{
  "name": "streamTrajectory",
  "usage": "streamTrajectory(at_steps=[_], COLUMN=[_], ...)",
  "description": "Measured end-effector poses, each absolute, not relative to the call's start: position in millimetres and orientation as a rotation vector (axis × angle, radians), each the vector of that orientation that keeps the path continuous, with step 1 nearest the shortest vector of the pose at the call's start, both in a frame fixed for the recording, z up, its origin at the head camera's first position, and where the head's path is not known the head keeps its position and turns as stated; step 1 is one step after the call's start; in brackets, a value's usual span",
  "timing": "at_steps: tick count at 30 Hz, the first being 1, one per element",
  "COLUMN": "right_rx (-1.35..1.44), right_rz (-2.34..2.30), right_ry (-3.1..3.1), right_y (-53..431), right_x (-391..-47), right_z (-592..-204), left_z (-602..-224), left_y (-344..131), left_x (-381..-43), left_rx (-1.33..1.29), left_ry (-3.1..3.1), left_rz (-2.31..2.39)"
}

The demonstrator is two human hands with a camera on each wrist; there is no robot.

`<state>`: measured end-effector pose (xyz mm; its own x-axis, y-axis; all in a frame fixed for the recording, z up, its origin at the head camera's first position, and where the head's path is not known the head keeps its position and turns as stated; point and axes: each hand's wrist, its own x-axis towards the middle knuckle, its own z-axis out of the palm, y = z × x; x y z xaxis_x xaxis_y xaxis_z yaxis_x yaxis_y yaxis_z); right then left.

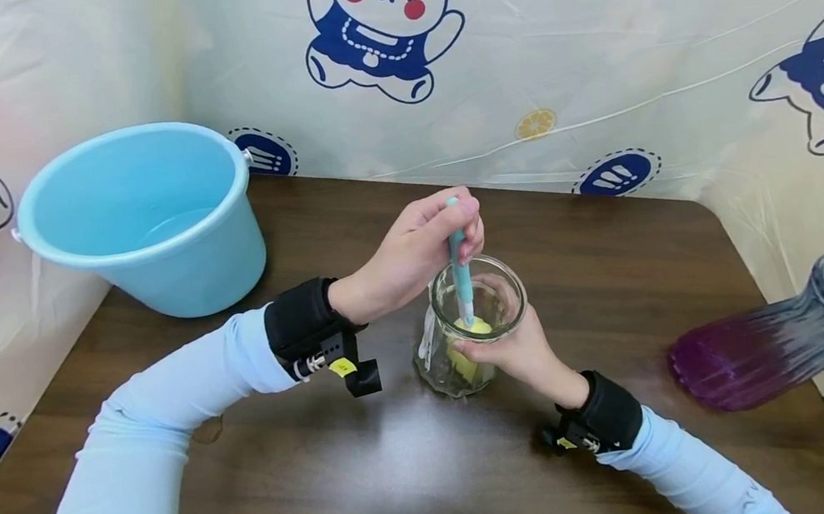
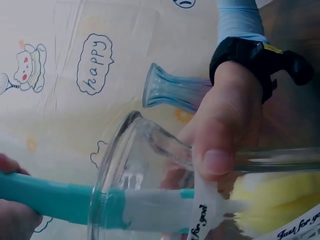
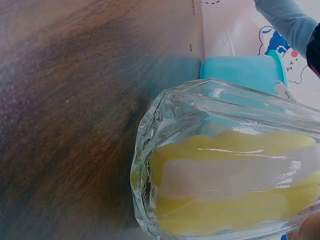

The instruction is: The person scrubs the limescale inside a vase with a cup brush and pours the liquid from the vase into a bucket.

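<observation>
A clear glass vase (image 1: pixel 434 363) with a thick round rim is in the middle of the head view, above the table; I cannot tell whether its base touches the wood. Inside it is a sponge bottle brush, its yellow sponge head (image 3: pixel 225 215) low in the vase. My left hand (image 1: pixel 414 248) grips the teal brush handle (image 1: pixel 463 281) above the rim. With my right hand (image 1: pixel 520 354) I hold the vase round its neck, the thumb lying on the near side. A white ribbon (image 2: pixel 202 215) with black lettering hangs at the neck.
A light blue bucket (image 1: pixel 230 251) stands at the back left of the wooden table (image 1: pixel 407 492). On the right lies a second glass vase (image 1: pixel 739 357), purple at its base, on its side. A printed curtain (image 1: pixel 546 25) encloses the back and sides.
</observation>
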<state>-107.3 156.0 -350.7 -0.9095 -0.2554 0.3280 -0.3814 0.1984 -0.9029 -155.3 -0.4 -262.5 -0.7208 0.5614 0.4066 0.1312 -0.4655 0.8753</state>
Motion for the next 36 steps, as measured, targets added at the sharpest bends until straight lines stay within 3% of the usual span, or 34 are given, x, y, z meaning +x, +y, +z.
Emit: streamTrajectory(at_steps=[11,20,36], right_rx=[0.658,0.652,0.631], right_rz=[1.751,1.727,1.741], right_ry=[-2.332,-2.339,-2.361], right_y=[156.5,159.9,155.0], right_x=[-106.3,-106.0,-105.0], right_z=[-349.5,-347.7,-351.1], left_z=[-261.2,-271.9,-269.3], left_y=[4.1,-6.5,6.2], left_x=[-162.7,-173.2,-168.9], left_rx=[1.211,1.142,1.347], left_ry=[1.676,1.641,1.585], left_rz=[2.014,2.052,2.092])
